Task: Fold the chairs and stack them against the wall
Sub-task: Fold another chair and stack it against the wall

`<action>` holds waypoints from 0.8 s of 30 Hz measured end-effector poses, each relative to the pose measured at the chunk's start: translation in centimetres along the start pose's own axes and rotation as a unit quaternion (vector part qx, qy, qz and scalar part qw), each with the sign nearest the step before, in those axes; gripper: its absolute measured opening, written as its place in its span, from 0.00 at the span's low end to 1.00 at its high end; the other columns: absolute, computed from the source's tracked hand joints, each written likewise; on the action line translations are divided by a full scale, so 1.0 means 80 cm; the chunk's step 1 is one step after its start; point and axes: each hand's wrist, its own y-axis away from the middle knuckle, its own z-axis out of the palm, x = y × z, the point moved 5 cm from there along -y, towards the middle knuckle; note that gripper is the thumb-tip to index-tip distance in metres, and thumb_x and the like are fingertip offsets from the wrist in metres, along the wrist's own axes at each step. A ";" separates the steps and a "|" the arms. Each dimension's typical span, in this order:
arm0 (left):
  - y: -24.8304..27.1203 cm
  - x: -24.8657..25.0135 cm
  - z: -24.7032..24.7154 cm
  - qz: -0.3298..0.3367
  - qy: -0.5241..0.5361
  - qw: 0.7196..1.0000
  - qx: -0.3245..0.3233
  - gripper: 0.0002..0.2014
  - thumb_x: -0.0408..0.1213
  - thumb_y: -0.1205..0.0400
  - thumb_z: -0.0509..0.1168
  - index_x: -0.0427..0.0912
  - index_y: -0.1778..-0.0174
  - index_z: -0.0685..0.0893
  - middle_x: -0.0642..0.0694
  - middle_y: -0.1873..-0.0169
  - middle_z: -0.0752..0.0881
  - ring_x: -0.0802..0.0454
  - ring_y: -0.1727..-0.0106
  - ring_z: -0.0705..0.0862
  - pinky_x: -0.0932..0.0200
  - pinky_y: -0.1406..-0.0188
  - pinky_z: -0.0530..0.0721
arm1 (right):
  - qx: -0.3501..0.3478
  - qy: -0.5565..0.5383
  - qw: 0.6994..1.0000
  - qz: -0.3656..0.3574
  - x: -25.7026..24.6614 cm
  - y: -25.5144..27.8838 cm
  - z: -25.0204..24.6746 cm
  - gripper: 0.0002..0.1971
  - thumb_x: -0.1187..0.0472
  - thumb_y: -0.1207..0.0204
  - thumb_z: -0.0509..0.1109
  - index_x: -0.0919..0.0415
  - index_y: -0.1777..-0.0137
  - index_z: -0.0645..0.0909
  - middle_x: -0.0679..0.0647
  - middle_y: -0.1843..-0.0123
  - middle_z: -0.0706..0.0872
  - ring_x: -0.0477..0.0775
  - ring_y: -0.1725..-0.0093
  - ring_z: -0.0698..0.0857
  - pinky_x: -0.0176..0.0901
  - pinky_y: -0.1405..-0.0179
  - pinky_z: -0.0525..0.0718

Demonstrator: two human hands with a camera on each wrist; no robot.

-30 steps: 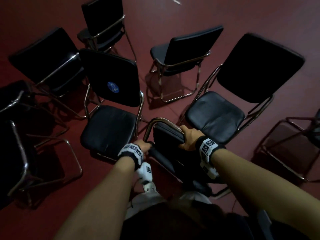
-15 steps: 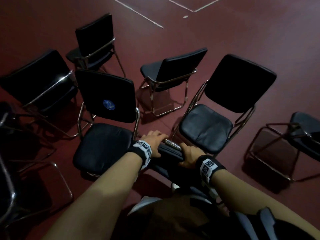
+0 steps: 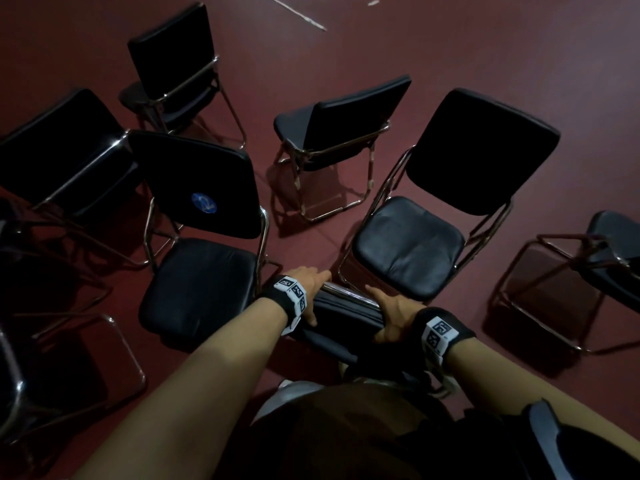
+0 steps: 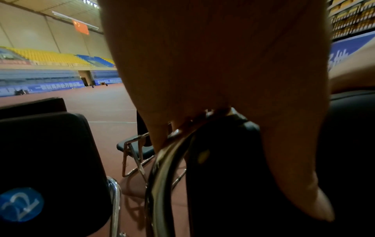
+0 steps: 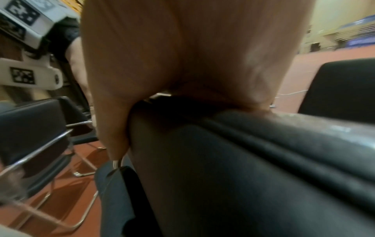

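Chair, folded (image 3: 341, 315): black padded, chrome tube frame, standing near us at centre of the head view, between two open chairs. We hold it by its top edge with both hands. Left hand (image 3: 310, 289) lies over the chrome tube at the left end, fingers (image 3: 320, 273) draped over the far side, thumb on the near side against the padding (the left wrist view shows the tube passing under the palm). Right hand (image 3: 389, 315) grips the right end, fingers wrapped over the padded edge, thumb on the near face.

Chair with blue sticker (image 3: 204, 202): open, just left of the folded one, backrest toward us.

Chair, open seat (image 3: 408, 247): just right of centre, seat facing us.

Further chairs: two at far left (image 3: 173, 53), (image 3: 65, 150), one at far centre (image 3: 343, 123), one at right edge (image 3: 613, 244), all open on the red floor (image 3: 450, 46).
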 end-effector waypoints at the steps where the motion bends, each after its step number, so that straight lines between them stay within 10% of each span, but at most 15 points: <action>1: -0.001 0.002 -0.002 -0.003 0.005 1.000 -0.015 0.46 0.53 0.42 0.86 0.50 0.31 0.70 0.44 0.41 0.82 0.40 0.41 0.83 0.46 0.47 0.86 | -0.005 -0.003 1.000 -0.016 0.001 -0.003 -0.004 0.57 0.39 0.44 0.80 0.41 0.15 0.54 0.55 0.31 0.84 0.58 0.36 0.86 0.46 0.39 0.84; 5: 0.003 0.014 0.002 -0.024 0.017 0.999 -0.029 0.40 0.49 0.39 0.83 0.51 0.34 0.72 0.43 0.47 0.85 0.40 0.50 0.87 0.48 0.53 0.89 | -0.037 0.008 0.997 -0.068 0.004 -0.009 -0.014 0.42 0.38 0.46 0.78 0.43 0.29 0.72 0.51 0.39 0.87 0.55 0.39 0.87 0.46 0.41 0.85; 14: 0.048 0.030 0.027 -0.092 0.077 0.993 -0.013 0.27 0.43 0.36 0.80 0.51 0.44 0.77 0.46 0.55 0.85 0.41 0.56 0.87 0.53 0.63 0.85 | -0.086 0.102 0.984 -0.119 -0.006 0.001 -0.004 0.31 0.42 0.40 0.77 0.46 0.37 0.73 0.53 0.44 0.87 0.59 0.47 0.88 0.45 0.51 0.86; 24: 0.153 0.079 0.157 -0.191 0.198 0.961 0.028 0.29 0.43 0.32 0.80 0.47 0.39 0.73 0.43 0.51 0.85 0.41 0.55 0.85 0.51 0.62 0.85 | -0.146 0.302 0.919 -0.205 -0.072 0.037 0.037 0.37 0.46 0.35 0.81 0.51 0.27 0.72 0.59 0.37 0.86 0.64 0.40 0.87 0.50 0.46 0.87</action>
